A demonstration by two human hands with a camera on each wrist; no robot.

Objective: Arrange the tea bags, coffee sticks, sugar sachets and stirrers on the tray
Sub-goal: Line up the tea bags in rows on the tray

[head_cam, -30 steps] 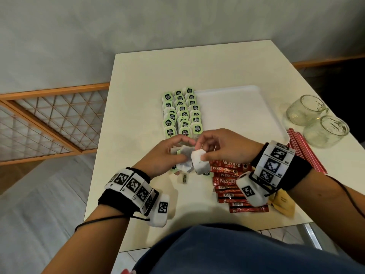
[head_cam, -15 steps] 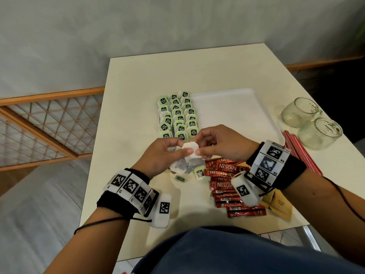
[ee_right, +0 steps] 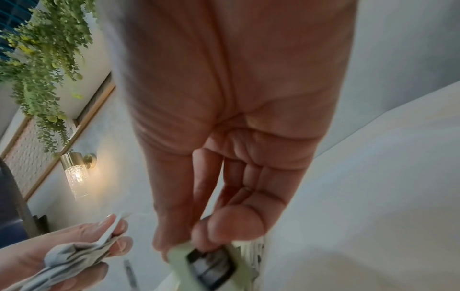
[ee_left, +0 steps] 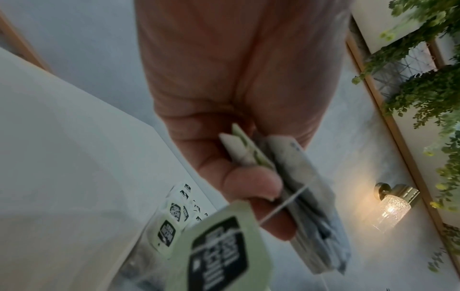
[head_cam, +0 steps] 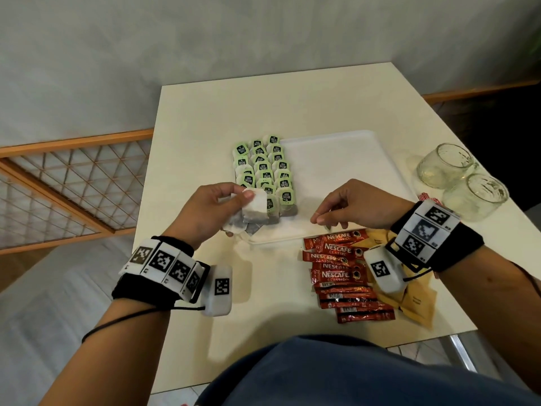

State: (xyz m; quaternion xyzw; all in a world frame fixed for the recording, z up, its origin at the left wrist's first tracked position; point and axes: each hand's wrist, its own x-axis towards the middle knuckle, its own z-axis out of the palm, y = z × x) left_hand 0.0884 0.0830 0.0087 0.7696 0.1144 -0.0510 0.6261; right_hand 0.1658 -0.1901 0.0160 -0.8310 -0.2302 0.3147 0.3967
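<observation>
My left hand [head_cam: 247, 197] grips a small bunch of white tea bags [head_cam: 254, 213] just left of the tray's near left corner. In the left wrist view the fingers [ee_left: 251, 189] curl round the bunch [ee_left: 308, 206], and a green tag [ee_left: 219, 250] dangles from it on a string. My right hand [head_cam: 320, 219] hovers over the near edge of the white tray [head_cam: 345, 171]; in the right wrist view it pinches a green tea bag tag [ee_right: 211, 263]. Rows of green-tagged tea bags [head_cam: 265, 168] cover the tray's left part.
Red coffee sticks [head_cam: 336, 268] lie fanned on the table near the tray's front edge, with brown sugar sachets [head_cam: 415, 303] to their right under my right wrist. Two glass jars [head_cam: 459, 180] stand right of the tray, with red stirrers [head_cam: 424, 197] just showing beside them.
My hands were together on the tea bags in front of the tray. They have parted: the left lifted the bunch to the left, the right drew away to the right with a tag.
</observation>
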